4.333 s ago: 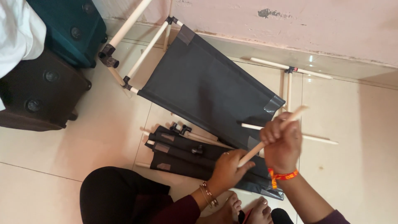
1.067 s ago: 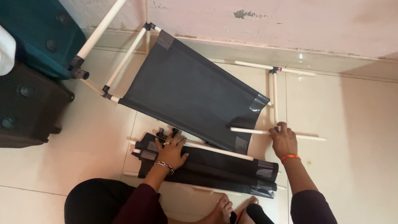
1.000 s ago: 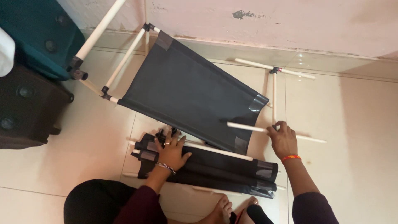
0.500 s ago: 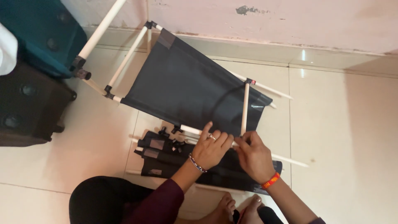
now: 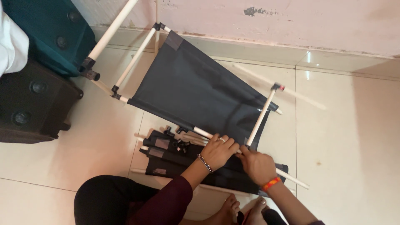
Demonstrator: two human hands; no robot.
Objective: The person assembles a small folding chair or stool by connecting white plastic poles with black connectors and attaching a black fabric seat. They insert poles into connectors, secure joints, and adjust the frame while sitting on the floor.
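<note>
A dark fabric panel [image 5: 196,89] stretched on white rods lies slanted on the tiled floor. My left hand [image 5: 219,151] grips the white rod [image 5: 202,132] along the panel's near edge. My right hand [image 5: 257,166] is closed on the same rod beside it, at the foot of a short white rod [image 5: 261,117] that rises up and away to a black connector [image 5: 276,87]. A blurred long rod [image 5: 300,95] crosses behind that connector. Under my hands lies a stack of folded dark fabric panels [image 5: 166,156] with loose rods and black connectors.
A teal suitcase [image 5: 54,31] and a black suitcase [image 5: 33,104] stand at the left. A pink wall [image 5: 291,21] runs along the back. My knee [image 5: 108,202] and bare feet [image 5: 233,210] are at the bottom edge. Bare floor tiles [image 5: 354,146] lie to the right.
My right hand pulled the short rod assembly in from the right and brought it to the panel's near edge. My left hand left the folded stack and took hold of the edge rod.
</note>
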